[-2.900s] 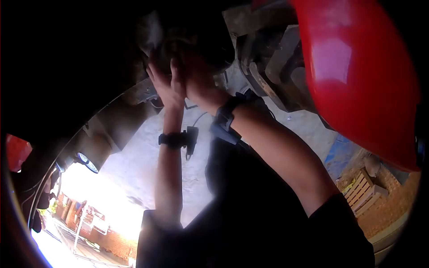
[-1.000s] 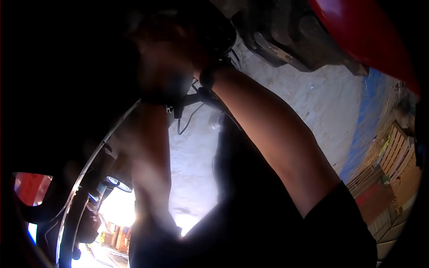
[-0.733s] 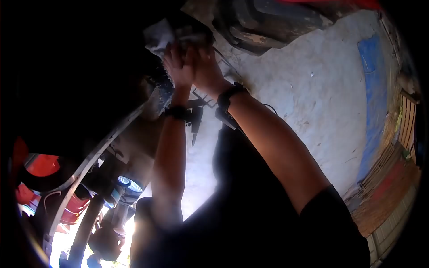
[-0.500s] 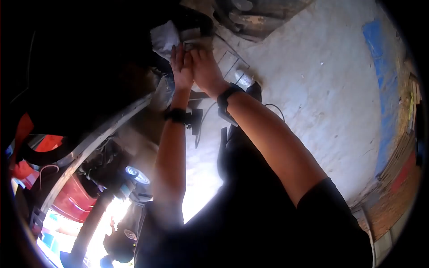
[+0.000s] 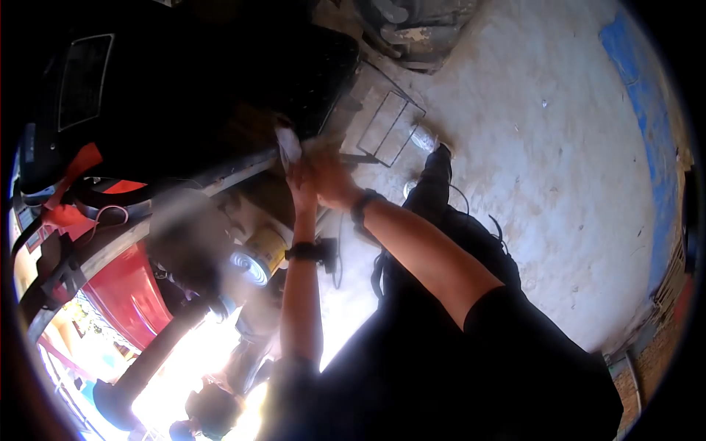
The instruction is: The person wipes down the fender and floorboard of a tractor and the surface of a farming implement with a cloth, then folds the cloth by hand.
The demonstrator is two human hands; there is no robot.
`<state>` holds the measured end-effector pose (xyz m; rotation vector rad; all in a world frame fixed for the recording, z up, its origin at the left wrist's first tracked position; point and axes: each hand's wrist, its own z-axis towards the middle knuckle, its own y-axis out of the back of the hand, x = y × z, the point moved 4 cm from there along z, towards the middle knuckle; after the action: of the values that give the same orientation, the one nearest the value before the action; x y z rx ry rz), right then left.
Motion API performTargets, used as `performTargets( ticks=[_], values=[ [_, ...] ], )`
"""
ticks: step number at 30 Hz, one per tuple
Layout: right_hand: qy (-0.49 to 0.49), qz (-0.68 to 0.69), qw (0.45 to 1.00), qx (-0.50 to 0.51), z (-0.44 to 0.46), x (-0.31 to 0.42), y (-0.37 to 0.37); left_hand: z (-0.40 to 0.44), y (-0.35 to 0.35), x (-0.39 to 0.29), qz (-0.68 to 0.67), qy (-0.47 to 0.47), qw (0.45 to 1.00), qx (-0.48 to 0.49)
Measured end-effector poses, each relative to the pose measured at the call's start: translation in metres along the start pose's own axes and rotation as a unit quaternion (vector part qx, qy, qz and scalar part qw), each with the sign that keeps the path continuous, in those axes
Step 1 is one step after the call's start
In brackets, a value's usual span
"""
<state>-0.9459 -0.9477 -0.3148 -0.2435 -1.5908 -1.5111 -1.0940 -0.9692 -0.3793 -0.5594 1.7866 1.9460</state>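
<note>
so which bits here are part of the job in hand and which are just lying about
In use, it seems:
- pale cloth, at the fingers of the left hand
- right hand, close beside the left; its grip is unclear

Apparently just about:
- wire frame on the floor
- yellow cylinder near the left forearm
- blue strip along the floor

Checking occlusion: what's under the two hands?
A whitish cloth sticks out past the left hand. The left hand and right hand cover the rest, so the cloth's full extent and anything beneath it can't be seen.
</note>
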Motion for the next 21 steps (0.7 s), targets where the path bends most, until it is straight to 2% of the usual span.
performTargets(
  ticks=[1, 2, 3, 4, 5, 7, 8, 9, 10, 11, 12, 13, 14, 15, 16, 17, 18, 19, 20, 21],
  values=[
    [0.006, -0.005, 1.0, -0.003, -0.006, -0.003, 0.001, -0.004, 0.01, -0.015, -0.102, 0.064, 0.992, 0.032],
    [0.017, 0.035, 0.997, 0.07, -0.011, -0.012, -0.01, -0.008, 0.017, -0.039, -0.202, 0.125, 0.969, 0.064],
    [0.027, 0.071, 0.987, 0.143, -0.013, -0.02, -0.012, -0.018, 0.016, -0.05, -0.278, 0.21, 0.937, 0.028],
    [0.006, 0.07, 0.993, 0.09, -0.014, -0.024, 0.016, -0.027, 0.014, -0.062, -0.351, 0.291, 0.89, -0.005],
    [0.01, 0.062, 0.994, 0.086, -0.01, -0.032, 0.04, -0.032, 0.013, -0.067, -0.332, 0.279, 0.9, -0.032],
    [-0.149, 0.217, 0.956, 0.133, -0.008, -0.063, 0.08, -0.03, 0.006, -0.087, -0.31, 0.262, 0.909, -0.1],
    [-0.14, 0.22, 0.963, 0.07, -0.003, -0.085, 0.103, -0.028, -0.001, -0.096, -0.269, 0.25, 0.926, -0.089],
    [-0.225, 0.288, 0.927, 0.083, 0.0, -0.114, 0.119, -0.026, -0.009, -0.104, -0.226, 0.237, 0.942, -0.076],
    [-0.273, 0.417, 0.866, 0.037, -0.006, -0.149, 0.133, -0.017, -0.016, -0.123, -0.191, 0.204, 0.959, -0.048],
    [-0.234, 0.329, 0.915, 0.009, -0.009, -0.18, 0.165, -0.005, -0.023, -0.143, -0.156, 0.167, 0.973, -0.023],
    [-0.266, 0.251, 0.931, -0.014, -0.03, -0.247, 0.152, -0.002, -0.045, -0.136, -0.178, 0.167, 0.968, 0.057],
    [-0.403, 0.53, 0.736, -0.122, -0.055, -0.268, 0.194, -0.002, -0.067, -0.123, -0.186, 0.152, 0.969, 0.064],
    [-0.439, 0.596, 0.657, -0.147, -0.077, -0.293, 0.227, -0.001, -0.098, -0.112, -0.164, 0.105, 0.968, 0.161],
    [-0.438, 0.395, 0.802, -0.097, -0.12, -0.377, 0.226, 0.006, -0.121, -0.115, -0.138, 0.056, 0.955, 0.257],
    [-0.48, 0.537, 0.672, -0.174, -0.165, -0.411, 0.242, 0.017, -0.132, -0.131, -0.152, 0.106, 0.922, 0.341],
    [-0.524, 0.512, 0.666, -0.138, -0.182, -0.374, 0.315, 0.025, -0.142, -0.148, -0.161, 0.155, 0.878, 0.423],
    [-0.485, 0.546, 0.608, -0.31, -0.233, -0.422, 0.318, 0.018, -0.176, -0.119, -0.104, 0.074, 0.893, 0.431],
    [-0.493, 0.548, 0.567, -0.368, -0.267, -0.427, 0.346, 0.028, -0.183, -0.129, -0.071, 0.041, 0.885, 0.458],
    [-0.522, 0.565, 0.567, -0.293, -0.355, -0.503, 0.332, 0.04, -0.184, -0.142, -0.066, 0.051, 0.886, 0.457],
    [-0.471, 0.544, 0.566, -0.403, -0.362, -0.462, 0.373, 0.051, -0.193, -0.149, -0.064, 0.058, 0.886, 0.456]
  ],
)
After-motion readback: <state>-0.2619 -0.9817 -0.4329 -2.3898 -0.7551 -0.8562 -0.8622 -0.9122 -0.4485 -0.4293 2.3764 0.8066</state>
